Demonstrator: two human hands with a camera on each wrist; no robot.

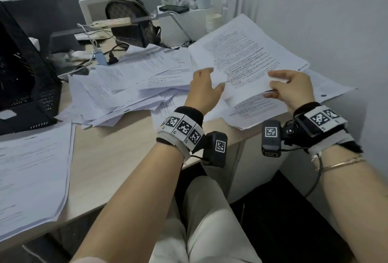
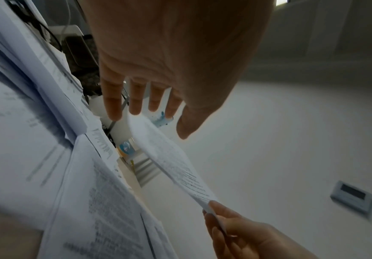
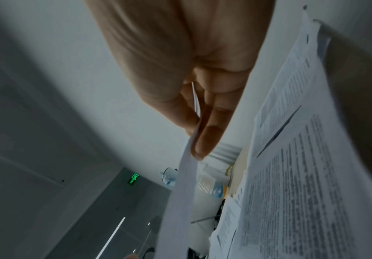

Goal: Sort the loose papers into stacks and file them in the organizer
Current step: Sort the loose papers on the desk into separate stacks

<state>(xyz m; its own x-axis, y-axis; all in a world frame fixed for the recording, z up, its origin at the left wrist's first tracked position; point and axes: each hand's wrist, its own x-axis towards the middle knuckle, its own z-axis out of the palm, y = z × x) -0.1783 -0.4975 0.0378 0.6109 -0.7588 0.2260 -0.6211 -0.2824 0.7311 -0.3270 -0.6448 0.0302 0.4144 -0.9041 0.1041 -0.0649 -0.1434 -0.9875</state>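
Observation:
A printed sheet [image 1: 247,52] is held up over the desk. My right hand [image 1: 291,88] pinches its near right edge between thumb and fingers; the right wrist view shows that pinch [image 3: 199,129] on the sheet [image 3: 180,201]. My left hand [image 1: 204,86] is at the sheet's left edge with straight fingers [image 2: 136,101], thumb apart, gripping nothing. A messy pile of loose papers [image 1: 126,86] covers the desk's middle. More sheets [image 1: 258,111] lie under the held one. A neat stack [image 1: 31,170] lies at the near left. The black mesh organizer [image 1: 23,69] stands at the far left.
A dark backpack [image 1: 130,21] leans at the back, with cables and a plug [image 1: 100,57] beside it. A phone [image 1: 173,8] and stacked paper cups [image 1: 213,22] sit on a white stand. The desk's bare wood [image 1: 117,157] shows near me. A wall closes the right side.

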